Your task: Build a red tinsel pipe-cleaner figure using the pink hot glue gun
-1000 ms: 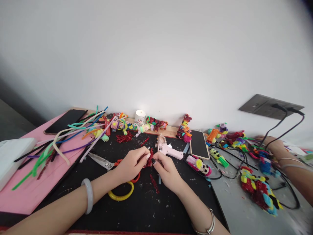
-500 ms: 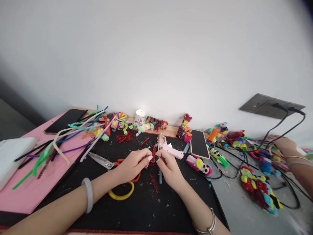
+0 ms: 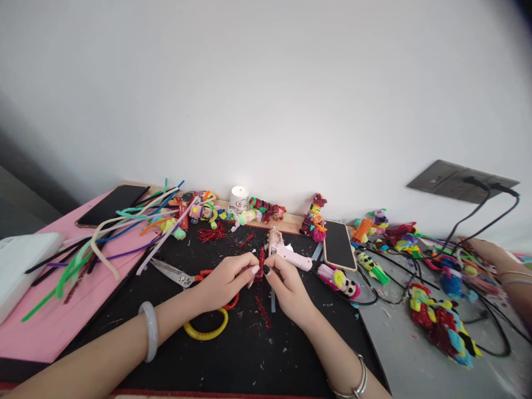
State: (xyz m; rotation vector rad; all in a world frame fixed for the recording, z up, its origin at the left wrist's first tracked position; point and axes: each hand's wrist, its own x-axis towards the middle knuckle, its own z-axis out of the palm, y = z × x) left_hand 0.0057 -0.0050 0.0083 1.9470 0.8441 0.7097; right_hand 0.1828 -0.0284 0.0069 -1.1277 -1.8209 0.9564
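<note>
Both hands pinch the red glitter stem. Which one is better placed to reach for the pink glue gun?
Right. The right hand sits just in front of the glue gun; the left hand is farther off, nearer the scissors. Both pinch the red stem.

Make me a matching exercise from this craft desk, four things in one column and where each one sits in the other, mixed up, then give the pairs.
Things
1. red glitter stem
2. glue gun
3. scissors
4. white cup

Places
A. at the back edge by the wall
B. pinched between the left hand and right hand
C. flat on the black mat, left of the hands
D. on the mat just behind the hands

Pairs: 1-B, 2-D, 3-C, 4-A
</note>
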